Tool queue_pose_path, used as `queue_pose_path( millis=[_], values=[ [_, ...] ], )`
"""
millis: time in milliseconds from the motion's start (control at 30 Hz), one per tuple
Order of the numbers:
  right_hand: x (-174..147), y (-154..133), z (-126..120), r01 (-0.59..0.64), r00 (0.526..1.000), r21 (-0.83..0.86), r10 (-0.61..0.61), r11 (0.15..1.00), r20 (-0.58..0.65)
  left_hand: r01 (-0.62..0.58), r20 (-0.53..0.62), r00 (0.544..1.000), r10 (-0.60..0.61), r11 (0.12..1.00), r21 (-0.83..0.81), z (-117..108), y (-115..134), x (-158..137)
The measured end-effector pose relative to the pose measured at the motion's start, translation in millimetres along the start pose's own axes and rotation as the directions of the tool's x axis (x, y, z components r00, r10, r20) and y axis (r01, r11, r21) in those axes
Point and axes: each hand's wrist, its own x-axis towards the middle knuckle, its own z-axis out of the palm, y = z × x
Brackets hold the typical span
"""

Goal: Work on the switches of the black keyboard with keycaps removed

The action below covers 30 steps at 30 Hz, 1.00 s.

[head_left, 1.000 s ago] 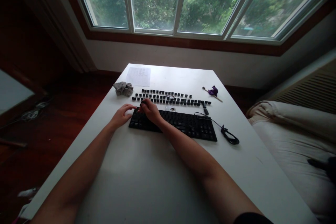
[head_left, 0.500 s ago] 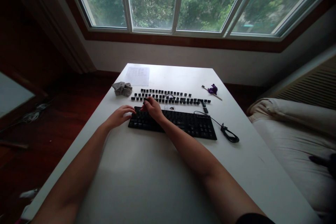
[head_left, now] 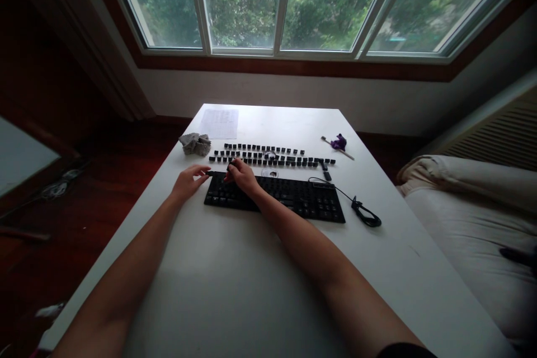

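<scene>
Where the black computer keyboard point(head_left: 293, 196) lay mid-frame on the white desk point(head_left: 210, 268), my right hand point(head_left: 243, 176) was over its left end, fingers narrowed around a small dark object point(head_left: 230, 165) too tiny to identify. My left hand point(head_left: 187, 183) was by its upper-left corner, thumb and forefinger slightly parted; I couldn't tell whether they held anything. Loose keycaps point(head_left: 291, 159) sat in rows higher in the frame.

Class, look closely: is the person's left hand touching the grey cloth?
Apart. The head view shows white tabletop between the left hand and the crumpled grey cloth beyond it.
</scene>
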Motion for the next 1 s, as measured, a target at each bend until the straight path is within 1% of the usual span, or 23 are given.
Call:
queue_pose_path(
  millis=[67,133,233,333,433,533,833,1000],
  values=[
    [0.2,1.0,-0.4,-0.003,1.000,0.009,0.003,1.000,0.004,0.079,-0.040,0.996,-0.076,0.995,0.064,4.2,-11.0,8.7],
    [0.2,0.9,-0.9,-0.006,1.000,0.016,0.006,1.000,0.010,0.123,-0.060,0.991,-0.116,0.984,0.130,7.5,-19.7,18.8],
    [0.0,-0.1,-1.4,-0.008,1.000,0.008,0.008,1.000,0.009,0.124,-0.079,0.991,-0.112,0.978,0.170,11.9,-25.0,32.2],
    [-0.3,-0.6,-1.2,-0.004,1.000,-0.017,0.004,1.000,0.008,0.096,-0.076,0.994,-0.082,0.971,0.218,17.9,-25.0,39.7],
    [-1.1,-0.3,-0.8,0.013,1.000,-0.052,-0.013,0.999,0.013,0.105,-0.108,0.991,-0.079,0.958,0.266,24.1,-26.0,41.0],
    [-2.5,-0.1,-0.9,0.029,1.000,-0.076,-0.029,0.997,0.010,0.105,-0.115,0.991,-0.075,0.953,0.283,27.3,-28.6,39.5],
    [-5.2,-2.9,-1.0,0.048,0.999,-0.143,-0.049,0.989,-0.001,0.123,-0.119,0.989,-0.090,0.945,0.302,27.1,-25.1,39.1],
    [-6.6,-4.8,-1.0,0.042,0.999,-0.155,-0.043,0.987,-0.001,0.112,-0.132,0.989,-0.073,0.942,0.317,28.1,-23.6,37.9]
  ],
)
